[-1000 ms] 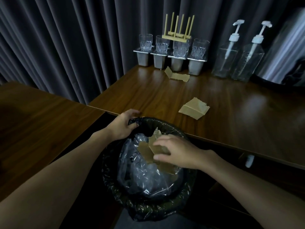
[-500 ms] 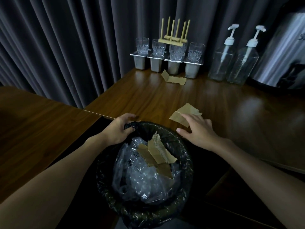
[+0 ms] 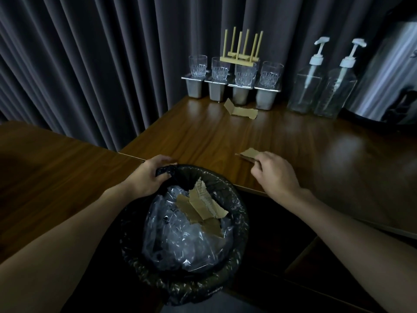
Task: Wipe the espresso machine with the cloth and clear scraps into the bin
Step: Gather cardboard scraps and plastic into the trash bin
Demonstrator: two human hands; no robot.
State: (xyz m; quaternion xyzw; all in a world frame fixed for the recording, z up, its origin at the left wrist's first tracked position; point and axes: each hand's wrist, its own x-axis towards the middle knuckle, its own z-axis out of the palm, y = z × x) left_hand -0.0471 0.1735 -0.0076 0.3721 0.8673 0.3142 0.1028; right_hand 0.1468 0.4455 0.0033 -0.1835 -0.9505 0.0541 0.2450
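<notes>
A round bin (image 3: 241,229) lined with a black bag stands below the counter edge, holding clear plastic and brown cardboard scraps (image 3: 200,205). My left hand (image 3: 149,175) grips the bag's rim at the far left side. My right hand (image 3: 274,173) lies on the wooden counter (image 3: 203,136), its fingers curled round the near edge of a brown cardboard scrap (image 3: 248,152). A second, longer cardboard scrap (image 3: 240,109) lies at the back in front of the steel cups. The shiny machine (image 3: 388,82) is partly in view at the far right. No cloth is visible.
Several glasses (image 3: 246,73) stand on steel containers (image 3: 216,91) at the back, with a wooden peg rack (image 3: 241,55) on top. Two clear pump bottles (image 3: 320,86) stand beside the machine. A second wooden table (image 3: 45,166) lies to the left. Dark curtains hang behind.
My right hand left the bin, dropping a scrap inside, reached onto the counter and closed on the nearer cardboard scrap, drawing it toward the edge. The left hand stayed on the bin rim.
</notes>
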